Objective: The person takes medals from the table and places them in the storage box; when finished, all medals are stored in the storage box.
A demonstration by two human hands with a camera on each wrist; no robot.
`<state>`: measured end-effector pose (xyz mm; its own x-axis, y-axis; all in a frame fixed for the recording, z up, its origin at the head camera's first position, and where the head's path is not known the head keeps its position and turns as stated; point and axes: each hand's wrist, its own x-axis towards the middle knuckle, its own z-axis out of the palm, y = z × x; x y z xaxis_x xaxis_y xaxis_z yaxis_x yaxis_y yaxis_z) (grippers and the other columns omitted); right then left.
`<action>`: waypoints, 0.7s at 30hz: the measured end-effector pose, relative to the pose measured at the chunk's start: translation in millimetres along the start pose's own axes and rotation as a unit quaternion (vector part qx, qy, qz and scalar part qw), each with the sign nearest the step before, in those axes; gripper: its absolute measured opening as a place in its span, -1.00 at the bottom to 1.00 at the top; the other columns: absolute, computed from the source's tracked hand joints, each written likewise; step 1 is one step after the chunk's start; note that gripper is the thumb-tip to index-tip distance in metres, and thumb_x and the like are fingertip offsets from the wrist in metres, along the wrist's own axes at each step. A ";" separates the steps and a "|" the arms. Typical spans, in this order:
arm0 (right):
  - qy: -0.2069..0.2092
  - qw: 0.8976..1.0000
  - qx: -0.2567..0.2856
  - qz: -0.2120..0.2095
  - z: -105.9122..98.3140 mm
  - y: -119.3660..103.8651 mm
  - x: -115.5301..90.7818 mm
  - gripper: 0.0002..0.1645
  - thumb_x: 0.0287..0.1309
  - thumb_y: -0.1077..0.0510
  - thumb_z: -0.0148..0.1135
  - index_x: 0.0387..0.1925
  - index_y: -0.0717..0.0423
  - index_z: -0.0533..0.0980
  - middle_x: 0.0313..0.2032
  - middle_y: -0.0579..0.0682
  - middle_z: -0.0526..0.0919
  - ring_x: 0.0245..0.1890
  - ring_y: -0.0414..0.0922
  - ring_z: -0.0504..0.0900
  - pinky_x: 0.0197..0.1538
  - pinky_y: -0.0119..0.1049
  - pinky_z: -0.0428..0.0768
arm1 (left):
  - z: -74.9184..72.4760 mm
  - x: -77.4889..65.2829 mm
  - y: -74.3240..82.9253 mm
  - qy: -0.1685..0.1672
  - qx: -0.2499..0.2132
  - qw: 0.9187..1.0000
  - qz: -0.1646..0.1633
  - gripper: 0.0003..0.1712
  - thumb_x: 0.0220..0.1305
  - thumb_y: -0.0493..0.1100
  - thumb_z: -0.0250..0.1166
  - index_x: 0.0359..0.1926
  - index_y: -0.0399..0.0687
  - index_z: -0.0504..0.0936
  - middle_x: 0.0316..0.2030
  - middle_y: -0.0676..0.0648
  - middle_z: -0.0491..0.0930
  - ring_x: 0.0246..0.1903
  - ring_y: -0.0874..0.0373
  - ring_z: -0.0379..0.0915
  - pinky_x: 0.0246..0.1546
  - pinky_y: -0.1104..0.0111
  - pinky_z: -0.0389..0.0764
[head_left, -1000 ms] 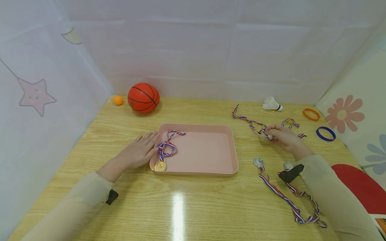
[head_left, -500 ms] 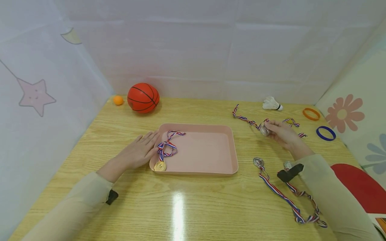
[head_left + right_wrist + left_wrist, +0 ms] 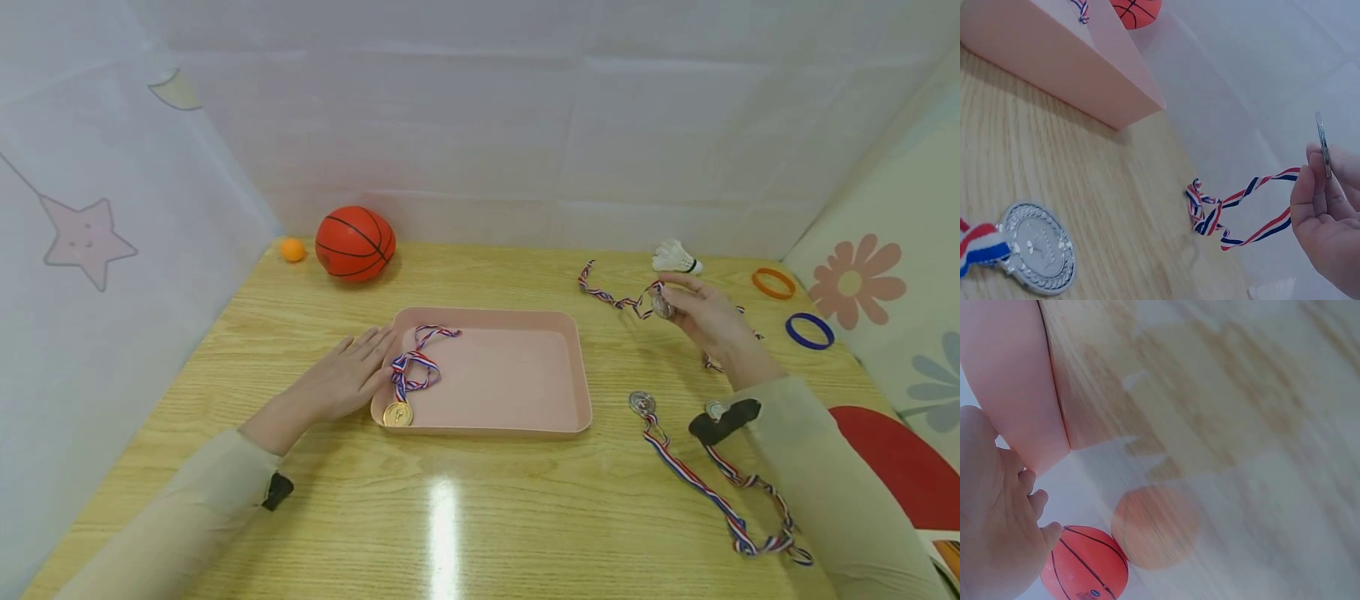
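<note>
My right hand pinches a silver medal between thumb and fingers, raised off the table. Its red, white and blue ribbon trails left onto the wood. In the right wrist view this medal appears edge-on. Straight fingers of my left hand rest against the left side of a pink tray. A gold medal with a knotted ribbon lies inside, at the tray's left. Another silver medal lies right of the tray; a further medal is partly hidden by my right wrist strap.
An orange-red basketball and small orange ball sit at the back left. Back right are a shuttlecock, an orange wristband and a blue wristband. Another ribbon is mostly hidden behind my right hand.
My right hand has taken the silver medal up off the table and moved slightly away from me, its ribbon partly lifting. My left hand and the tray stay put.
</note>
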<state>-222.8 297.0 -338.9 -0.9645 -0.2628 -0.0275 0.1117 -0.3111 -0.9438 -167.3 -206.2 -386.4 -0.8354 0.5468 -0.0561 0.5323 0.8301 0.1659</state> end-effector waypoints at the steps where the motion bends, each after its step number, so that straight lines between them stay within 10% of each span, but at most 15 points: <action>1: -0.010 1.000 0.008 -0.008 1.4 -2.2 0.3 -0.69 0.30 0.37 -0.08 -0.08 0.09 0.54 -0.29 0.01 0.57 -0.40 -0.16 0.45 -0.30 -0.38 0.46 | -0.1 0.0 0.1 0.000 0.000 1.000 0.000 -0.34 0.45 0.00 -0.20 0.40 -0.27 -0.04 0.39 -0.20 -0.09 0.35 -0.13 -0.21 0.27 -0.03 -0.10; 7: -0.055 0.996 0.045 -0.056 14.8 -18.0 4.6 -0.59 0.30 0.45 -0.16 -0.13 0.16 0.61 -0.21 0.01 0.63 -0.28 -0.15 0.53 -0.25 -0.40 0.50 | -1.4 -0.1 0.6 -0.001 0.001 1.000 0.001 -0.34 0.45 0.00 -0.19 0.40 -0.29 -0.04 0.39 -0.21 -0.09 0.34 -0.15 -0.20 0.26 -0.04 -0.10; 21: -0.020 0.981 -0.114 -0.155 67.2 -48.2 3.6 -0.62 0.20 0.38 0.08 0.07 0.19 0.47 -0.06 0.03 0.58 -0.06 -0.14 0.51 -0.12 -0.43 0.51 | -1.1 -1.4 1.4 0.014 0.000 1.000 0.005 -0.35 0.44 -0.02 -0.16 0.38 -0.32 0.01 0.38 -0.23 -0.05 0.34 -0.16 -0.17 0.25 -0.06 -0.08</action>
<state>-215.5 249.7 -271.4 -0.9333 -0.2245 0.2802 -0.2456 -0.1701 -0.9543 -165.5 -205.9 -385.0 -0.8332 0.5524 -0.0265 0.5412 0.8242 0.1667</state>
